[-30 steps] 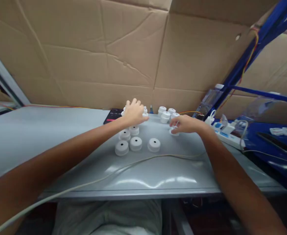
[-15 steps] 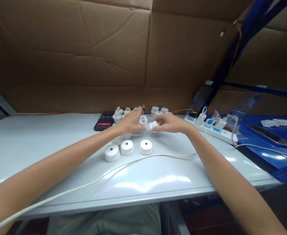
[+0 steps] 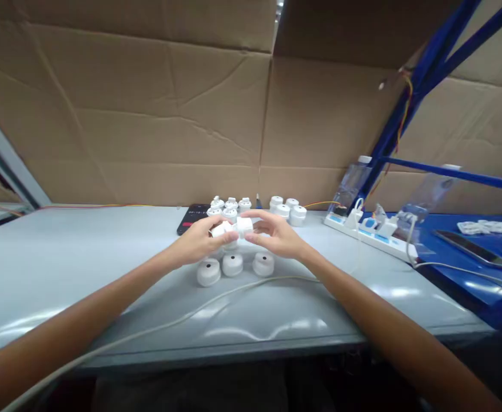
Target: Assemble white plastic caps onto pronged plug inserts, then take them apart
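My left hand (image 3: 203,239) is gripping a white round piece (image 3: 222,229); my right hand (image 3: 278,234) is pinching a white cap (image 3: 244,226) just beside it. Both pieces are hovering over the grey table (image 3: 156,309), behind the front row of white caps (image 3: 232,265).

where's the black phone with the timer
In the head view, the black phone lies left of centre at the back of the grey table, just left of the small round white pieces and beyond the bare left hand.

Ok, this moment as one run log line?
left hand: holding white part | right hand: holding white cap | contact between pieces: unclear | near side: three dotted caps on grey table | far side: black phone
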A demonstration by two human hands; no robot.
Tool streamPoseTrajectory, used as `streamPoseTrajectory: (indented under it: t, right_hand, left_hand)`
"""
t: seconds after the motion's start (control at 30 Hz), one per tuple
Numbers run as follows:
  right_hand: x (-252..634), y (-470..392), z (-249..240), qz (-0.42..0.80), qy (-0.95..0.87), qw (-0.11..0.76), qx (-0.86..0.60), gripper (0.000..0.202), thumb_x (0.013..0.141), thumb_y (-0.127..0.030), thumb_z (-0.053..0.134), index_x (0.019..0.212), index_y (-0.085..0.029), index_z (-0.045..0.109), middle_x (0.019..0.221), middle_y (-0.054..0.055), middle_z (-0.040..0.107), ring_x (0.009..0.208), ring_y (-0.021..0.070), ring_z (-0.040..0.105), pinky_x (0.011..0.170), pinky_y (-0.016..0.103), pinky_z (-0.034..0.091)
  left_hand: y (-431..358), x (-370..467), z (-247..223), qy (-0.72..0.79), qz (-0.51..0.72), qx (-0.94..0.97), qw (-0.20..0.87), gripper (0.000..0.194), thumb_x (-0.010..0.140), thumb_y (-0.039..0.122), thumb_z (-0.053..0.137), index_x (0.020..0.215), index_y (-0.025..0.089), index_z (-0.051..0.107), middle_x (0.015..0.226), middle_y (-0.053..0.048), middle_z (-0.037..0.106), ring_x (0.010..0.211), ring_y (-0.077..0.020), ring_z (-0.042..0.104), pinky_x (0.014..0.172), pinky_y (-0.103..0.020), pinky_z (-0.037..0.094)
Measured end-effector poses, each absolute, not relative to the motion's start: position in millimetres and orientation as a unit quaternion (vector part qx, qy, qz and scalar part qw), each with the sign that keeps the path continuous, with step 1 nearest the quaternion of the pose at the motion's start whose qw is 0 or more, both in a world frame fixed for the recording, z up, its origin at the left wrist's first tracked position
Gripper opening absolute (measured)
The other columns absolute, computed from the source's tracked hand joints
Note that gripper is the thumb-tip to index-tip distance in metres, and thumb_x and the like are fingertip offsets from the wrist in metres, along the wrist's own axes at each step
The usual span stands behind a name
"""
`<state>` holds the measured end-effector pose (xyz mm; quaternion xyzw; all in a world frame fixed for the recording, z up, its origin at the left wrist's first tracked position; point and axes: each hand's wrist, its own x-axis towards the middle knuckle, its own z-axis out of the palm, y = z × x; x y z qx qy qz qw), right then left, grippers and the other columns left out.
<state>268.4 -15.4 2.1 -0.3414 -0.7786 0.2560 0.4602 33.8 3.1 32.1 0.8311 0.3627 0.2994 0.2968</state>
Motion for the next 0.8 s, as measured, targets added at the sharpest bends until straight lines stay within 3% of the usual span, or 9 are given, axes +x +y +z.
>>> streamPoseTrajectory:
  t: [0.13,0.27,0.4,0.53,0.63,0.73,0.8]
  right_hand:
    - [256,-23,-2,0.148,-0.825,0.456,-0.299,0.041,0.09,-0.027,0.073,0.131,-0.021,0.065,0.131,0.013,0.07,0.105,0.0232,0.071,0.086,0.038,0.063]
    - [252,-29,-1,-0.011,-0.866,0.436,-0.243,0.04,0.095,-0.016,0.065,0.135,-0.022,0.062,0.136,0.016,0.065,0.128,0.0255,0.064,0.103,0.044,0.058]
    - [247,-36,2,-0.049,-0.861,0.448,-0.237,0.044,0.096,-0.018,0.067,0.139,-0.024,0.058,0.134,0.015,0.066,0.125,0.0241,0.066,0.103,0.041,0.058]
    - [240,-43,2,-0.011,-0.848,0.461,-0.261,0.046,0.093,-0.022,0.072,0.137,-0.022,0.058,0.128,0.016,0.07,0.115,0.0249,0.07,0.096,0.041,0.061]
    - [238,-47,4,0.059,-0.819,0.467,-0.33,0.039,0.092,-0.035,0.074,0.127,-0.02,0.065,0.099,0.009,0.077,0.08,0.0198,0.071,0.074,0.033,0.06]
    - [239,-49,8,0.203,-0.766,0.451,-0.41,0.029,0.098,-0.044,0.065,0.108,-0.018,0.073,0.068,0.0,0.067,0.059,0.0136,0.059,0.056,0.025,0.048]
    - [239,-48,12,0.288,-0.732,0.438,-0.436,0.034,0.1,-0.048,0.059,0.103,-0.018,0.074,0.069,0.0,0.065,0.061,0.0138,0.058,0.057,0.025,0.046]
  left_hand:
    - [2,34,26,0.363,0.331,0.774,0.399,0.061,0.082,0.075,0.064,0.096,0.016,0.068,0.089,-0.004,0.065,0.077,-0.0173,0.055,0.068,-0.028,0.044]
    - [-1,37,22,0.358,0.342,0.716,0.493,0.064,0.086,0.08,0.055,0.079,0.017,0.06,0.07,0.001,0.05,0.063,-0.0125,0.044,0.057,-0.024,0.039]
    - [-5,38,29,0.376,0.333,0.707,0.497,0.067,0.09,0.081,0.045,0.079,0.018,0.06,0.071,-0.001,0.055,0.065,-0.0152,0.049,0.056,-0.025,0.041]
    - [-10,36,36,0.389,0.327,0.72,0.472,0.063,0.096,0.076,0.038,0.079,0.019,0.06,0.073,-0.002,0.06,0.066,-0.0172,0.054,0.056,-0.026,0.044]
    - [-15,36,33,0.367,0.339,0.768,0.401,0.054,0.102,0.063,0.035,0.083,0.019,0.06,0.077,-0.002,0.063,0.07,-0.0177,0.056,0.062,-0.028,0.046]
    - [-17,36,27,0.321,0.354,0.819,0.316,0.038,0.106,0.048,0.038,0.098,0.018,0.061,0.089,-0.003,0.067,0.08,-0.0183,0.062,0.075,-0.031,0.05]
    - [-15,34,23,0.274,0.373,0.842,0.278,0.027,0.106,0.041,0.045,0.115,0.02,0.06,0.105,-0.006,0.068,0.094,-0.019,0.065,0.084,-0.032,0.052]
